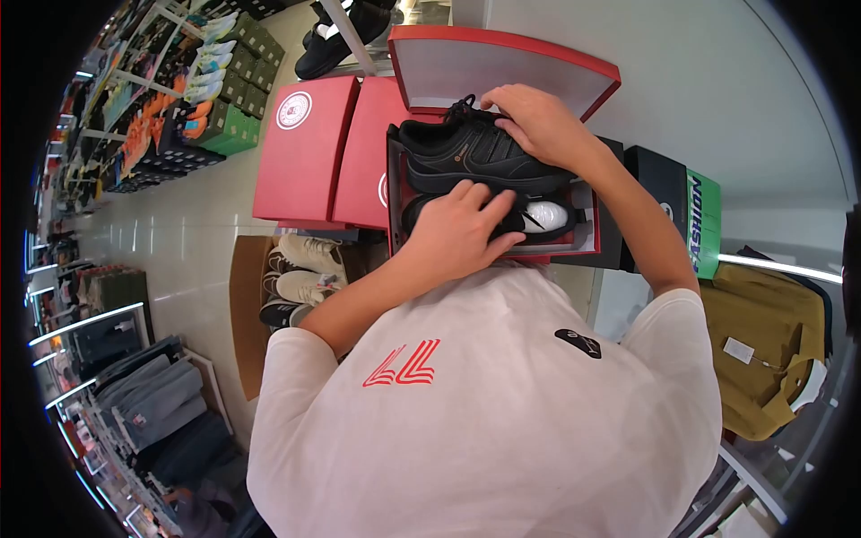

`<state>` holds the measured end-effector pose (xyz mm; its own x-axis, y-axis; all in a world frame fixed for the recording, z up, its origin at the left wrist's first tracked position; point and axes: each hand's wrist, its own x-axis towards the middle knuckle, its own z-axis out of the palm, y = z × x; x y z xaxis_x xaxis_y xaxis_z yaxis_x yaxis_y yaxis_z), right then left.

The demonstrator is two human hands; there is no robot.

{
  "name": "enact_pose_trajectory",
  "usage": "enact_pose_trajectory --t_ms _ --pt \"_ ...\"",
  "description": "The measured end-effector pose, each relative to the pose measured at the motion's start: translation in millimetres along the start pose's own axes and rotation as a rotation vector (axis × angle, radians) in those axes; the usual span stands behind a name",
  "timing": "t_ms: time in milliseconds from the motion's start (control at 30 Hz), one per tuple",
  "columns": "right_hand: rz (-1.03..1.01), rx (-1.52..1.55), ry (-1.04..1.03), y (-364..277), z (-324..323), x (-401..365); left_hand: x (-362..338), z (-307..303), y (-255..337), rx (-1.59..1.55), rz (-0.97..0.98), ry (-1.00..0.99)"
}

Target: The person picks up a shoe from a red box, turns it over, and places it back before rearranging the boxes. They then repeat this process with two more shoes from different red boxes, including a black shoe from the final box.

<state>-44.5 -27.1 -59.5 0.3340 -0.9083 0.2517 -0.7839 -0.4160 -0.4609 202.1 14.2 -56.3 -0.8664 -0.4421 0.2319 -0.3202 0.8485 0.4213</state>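
Observation:
A black shoe point(457, 154) with dark laces lies on its side along the far half of an open red shoe box point(585, 244). My right hand point(536, 125) is bent over this shoe's upper edge, fingers curled against it. A second black shoe point(414, 215) lies in the near half, with white stuffing point(544, 217) showing at its right end. Over the middle of that second shoe is my left hand point(457, 224), palm down with fingers apart. Its fingertips reach the sole of the far shoe, and it hides part of the near one. The hinged lid point(502, 63) stands raised behind.
Red shoe boxes point(305, 148) are stacked to the left. Below them, a cardboard carton point(251, 314) holds beige shoes point(309, 269). Black and green boxes point(704, 220) stand at the right, near a hanging mustard shirt point(762, 332). Shoe racks and clothes line the far left.

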Motion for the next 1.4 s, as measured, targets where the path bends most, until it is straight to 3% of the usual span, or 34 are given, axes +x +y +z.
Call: enact_pose_trajectory --t_ms 100,133,300,367,467,567,633,700,733,767,800,900,967,1033,1100,1133,1167,1233,1367,1400 --pt "0.045 0.029 -0.016 2.6 0.7 3.9 16.3 10.8 4.5 0.038 0.091 -0.007" --pt "0.044 -0.014 -0.017 0.8 -0.7 2.5 20.8 9.9 3.4 -0.007 0.03 -0.103" --pt "0.061 -0.086 0.036 4.0 14.5 -4.7 22.6 22.4 -0.6 -0.063 0.076 -0.079" --pt "0.021 0.089 -0.01 10.7 10.0 8.6 23.7 24.8 1.6 -0.056 0.084 -0.086" --pt "0.037 0.092 0.018 1.9 -3.3 6.8 23.6 20.1 3.0 -0.146 0.055 -0.052" --pt "0.049 0.121 0.105 1.0 -27.6 1.8 22.7 9.3 9.6 -0.308 -0.037 -0.045" --pt "0.112 0.196 0.207 1.5 -53.4 -8.1 26.1 -2.0 14.2 -0.315 -0.271 -0.185" --pt "0.275 0.347 0.308 14.4 -65.6 -23.2 41.3 -6.5 15.3 -0.278 -0.346 -0.276" --pt "0.277 0.348 0.308 16.8 -65.7 -28.6 51.7 -5.1 13.9 -0.243 -0.419 -0.365" --pt "0.237 0.487 0.441 18.1 -63.7 -34.2 61.1 7.1 4.4 -0.244 -0.418 -0.367" --pt "0.195 0.624 0.575 18.5 -61.3 -38.4 70.5 28.3 -11.7 -0.311 -0.398 -0.435" --pt "0.219 0.676 0.715 10.1 -54.8 -49.6 91.8 51.9 -30.6 -0.356 -0.328 -0.519" --pt "0.239 0.677 0.752 11.8 -49.9 -54.7 96.1 53.0 -38.5 -0.687 -0.297 -0.556" --pt "0.255 0.679 0.794 14.1 -46.2 -56.9 95.1 53.9 -36.0 -0.765 -0.353 -0.552" --pt "0.178 0.511 0.825 13.7 -42.0 -58.2 91.2 63.4 -36.3 -0.868 0.107 -0.371" --pt "0.178 0.514 0.828 14.0 -38.7 -58.5 86.8 67.8 -35.7 -0.998 0.043 -0.426" --pt "0.2 0.512 0.811 14.2 -35.5 -58.6 87.3 54.6 -28.3 -0.995 0.042 -0.427" --pt "0.221 0.508 0.799 11.1 -34.8 -59.0 86.0 31.9 -16.4 -0.625 0.05 -0.471" --pt "0.22 0.3 0.734 -6.2 -32.3 -65.5 47.3 27.9 -0.2 -0.376 0.208 -0.195" --pt "0.168 0.177 0.707 -11.3 -30.0 -66.1 39.2 23.9 3.6 -0.29 0.199 -0.222"
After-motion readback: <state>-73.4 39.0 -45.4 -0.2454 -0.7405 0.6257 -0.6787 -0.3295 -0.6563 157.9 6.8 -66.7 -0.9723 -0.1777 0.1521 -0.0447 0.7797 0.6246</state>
